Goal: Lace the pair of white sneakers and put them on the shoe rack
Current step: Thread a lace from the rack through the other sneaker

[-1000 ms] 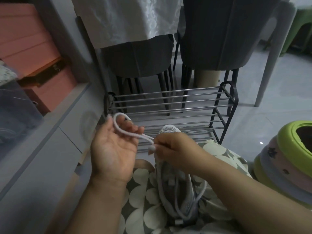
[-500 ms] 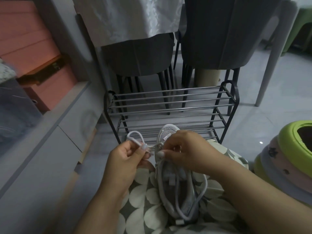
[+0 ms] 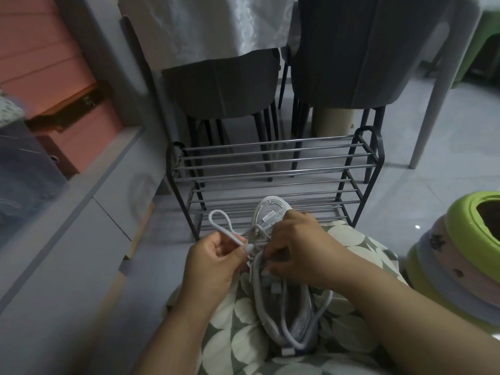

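One white sneaker [image 3: 270, 215] lies on my lap, toe pointing away toward the shoe rack [image 3: 273, 169]. My left hand [image 3: 213, 262] pinches a white lace [image 3: 219, 223] that loops up above its fingers. Over the shoe's front eyelets my right hand [image 3: 297, 253] curls its fingers round the lace and the shoe's upper. More lace trails loosely around the heel opening. A second sneaker is not in view.
The two-tier metal rack stands on the floor just beyond my knees, nothing on its bars. Two dark chairs [image 3: 224, 85] and a table with a white cloth stand behind it. A grey cabinet [image 3: 89, 212] runs along the left. Stacked green and pink stools [image 3: 465, 247] sit at right.
Both hands have come down and closer together over the shoe's toe. The left hand has closed from an open palm to a pinch on the lace loop.
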`<state>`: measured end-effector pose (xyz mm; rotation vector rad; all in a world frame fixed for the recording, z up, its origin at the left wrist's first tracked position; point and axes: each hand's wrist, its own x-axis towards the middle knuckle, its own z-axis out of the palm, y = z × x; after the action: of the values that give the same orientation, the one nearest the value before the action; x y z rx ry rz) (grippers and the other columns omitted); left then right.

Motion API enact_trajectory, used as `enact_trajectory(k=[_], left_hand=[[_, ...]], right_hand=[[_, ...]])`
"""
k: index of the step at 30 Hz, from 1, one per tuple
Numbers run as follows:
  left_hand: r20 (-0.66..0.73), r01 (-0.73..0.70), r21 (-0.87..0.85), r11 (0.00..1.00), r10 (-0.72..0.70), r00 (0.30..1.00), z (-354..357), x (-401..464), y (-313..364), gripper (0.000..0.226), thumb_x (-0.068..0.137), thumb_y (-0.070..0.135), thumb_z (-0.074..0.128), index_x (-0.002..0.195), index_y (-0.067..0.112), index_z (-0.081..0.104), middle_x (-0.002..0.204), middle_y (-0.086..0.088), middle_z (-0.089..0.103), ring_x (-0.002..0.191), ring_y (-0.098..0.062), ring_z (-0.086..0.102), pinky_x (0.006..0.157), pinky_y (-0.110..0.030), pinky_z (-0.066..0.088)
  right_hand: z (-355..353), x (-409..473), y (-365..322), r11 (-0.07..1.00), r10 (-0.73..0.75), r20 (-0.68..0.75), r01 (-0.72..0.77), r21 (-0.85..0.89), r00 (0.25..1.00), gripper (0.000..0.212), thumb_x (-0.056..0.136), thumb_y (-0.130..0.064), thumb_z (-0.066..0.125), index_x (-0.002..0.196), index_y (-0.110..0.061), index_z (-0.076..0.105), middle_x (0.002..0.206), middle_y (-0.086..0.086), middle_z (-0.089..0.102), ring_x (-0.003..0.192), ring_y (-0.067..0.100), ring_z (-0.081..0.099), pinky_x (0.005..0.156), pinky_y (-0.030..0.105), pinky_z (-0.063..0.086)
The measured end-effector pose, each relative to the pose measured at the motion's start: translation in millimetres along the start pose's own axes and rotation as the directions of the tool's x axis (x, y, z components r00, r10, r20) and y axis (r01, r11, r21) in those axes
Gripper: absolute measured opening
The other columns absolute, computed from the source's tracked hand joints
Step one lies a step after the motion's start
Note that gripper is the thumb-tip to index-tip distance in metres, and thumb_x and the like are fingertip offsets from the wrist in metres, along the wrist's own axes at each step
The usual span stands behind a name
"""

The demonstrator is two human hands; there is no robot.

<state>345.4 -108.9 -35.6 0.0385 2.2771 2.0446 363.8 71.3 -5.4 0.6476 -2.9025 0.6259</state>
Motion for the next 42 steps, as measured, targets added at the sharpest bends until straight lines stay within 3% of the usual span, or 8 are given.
enact_trajectory(k=[8, 14, 19, 23, 29, 31, 36, 42], left_hand=[[0.057, 0.026, 0.021, 0.999, -0.027, 0.998, 2, -3, 2, 0.006, 0.076, 0.005, 0.076, 0.078, 0.007, 0.071, 0.074, -0.01, 0.074, 0.073, -0.021, 0.071, 0.071, -0.034, 0.058], [0.159, 0.147, -0.021, 0.989, -0.141, 0.977, 1, -1, 6, 0.005, 0.082, 0.006, 0.07, 0.08, 0.002, 0.071, 0.078, -0.018, 0.073, 0.075, -0.029, 0.069, 0.074, -0.038, 0.057], [0.238, 0.177, -0.027, 0.984, -0.165, 0.957, -1, -1, 7, 0.02, 0.081, 0.017, 0.069, 0.088, -0.001, 0.072, 0.086, -0.021, 0.073, 0.085, -0.034, 0.07, 0.082, -0.043, 0.056], [0.295, 0.15, 0.02, 0.989, -0.149, 0.944, -3, -2, 4, 0.038, 0.063, 0.022, 0.087, 0.094, 0.006, 0.069, 0.089, -0.011, 0.074, 0.089, -0.023, 0.07, 0.079, -0.032, 0.055], [0.187, 0.111, 0.167, 0.98, -0.141, 0.972, 4, -4, 0, 0.025, 0.058, 0.023, 0.078, 0.081, 0.024, 0.068, 0.075, 0.001, 0.071, 0.077, -0.019, 0.068, 0.07, -0.035, 0.056], [0.091, 0.123, 0.107, 0.987, -0.133, 0.987, 7, -5, 0, 0.021, 0.068, 0.006, 0.074, 0.082, 0.017, 0.064, 0.071, -0.002, 0.067, 0.07, -0.017, 0.064, 0.065, -0.032, 0.051], [0.073, 0.145, 0.039, 0.989, -0.147, 0.986, 7, -4, 0, 0.025, 0.063, 0.001, 0.072, 0.085, 0.009, 0.062, 0.074, -0.006, 0.068, 0.074, -0.02, 0.066, 0.068, -0.036, 0.054], [0.109, 0.137, 0.012, 0.99, -0.138, 0.984, 0, -4, 3, 0.028, 0.072, -0.013, 0.073, 0.09, 0.006, 0.062, 0.073, -0.008, 0.071, 0.073, -0.02, 0.069, 0.07, -0.034, 0.058]], right_hand=[[2, 2, -1, 0.999, 0.045, 0.007, -0.045, 0.009, 0.999, 0.022, 0.071, -0.045, 0.074, 0.088, -0.03, 0.074, 0.08, -0.013, 0.058, 0.086, 0.005, 0.037, 0.074, 0.026, 0.022], [3, 6, -3, 0.998, 0.047, 0.015, -0.047, 0.034, 0.999, 0.015, 0.075, -0.038, 0.073, 0.086, -0.027, 0.073, 0.08, -0.012, 0.057, 0.088, 0.009, 0.042, 0.078, 0.029, 0.031], [5, 4, 0, 0.998, 0.004, -0.027, -0.002, 0.068, 1.0, 0.01, 0.08, -0.033, 0.069, 0.086, -0.026, 0.074, 0.082, -0.007, 0.061, 0.086, 0.011, 0.044, 0.075, 0.03, 0.028], [8, 4, 5, 0.994, -0.025, -0.039, 0.029, 0.106, 0.999, 0.005, 0.076, -0.023, 0.067, 0.079, -0.021, 0.07, 0.079, -0.006, 0.06, 0.08, 0.01, 0.043, 0.072, 0.032, 0.038], [-4, -1, 5, 0.968, 0.02, -0.051, -0.007, 0.25, 0.998, 0.008, 0.077, -0.021, 0.064, 0.07, -0.018, 0.063, 0.073, -0.012, 0.052, 0.069, 0.001, 0.046, 0.064, 0.016, 0.037], [-16, -2, 8, 0.942, 0.132, -0.119, -0.087, 0.325, 0.984, 0.013, 0.081, -0.015, 0.067, 0.07, -0.02, 0.062, 0.072, -0.016, 0.051, 0.067, 0.0, 0.05, 0.062, 0.014, 0.038], [-22, -4, -2, 0.989, 0.082, -0.085, -0.071, 0.131, 0.993, 0.005, 0.079, -0.02, 0.068, 0.075, -0.017, 0.068, 0.078, -0.01, 0.055, 0.071, 0.005, 0.047, 0.067, 0.028, 0.044], [-2, -2, -1, 1.0, 0.029, 0.004, -0.029, -0.003, 1.0, 0.019, 0.072, -0.04, 0.073, 0.086, -0.027, 0.069, 0.088, -0.008, 0.053, 0.087, 0.01, 0.043, 0.072, 0.028, 0.041]])
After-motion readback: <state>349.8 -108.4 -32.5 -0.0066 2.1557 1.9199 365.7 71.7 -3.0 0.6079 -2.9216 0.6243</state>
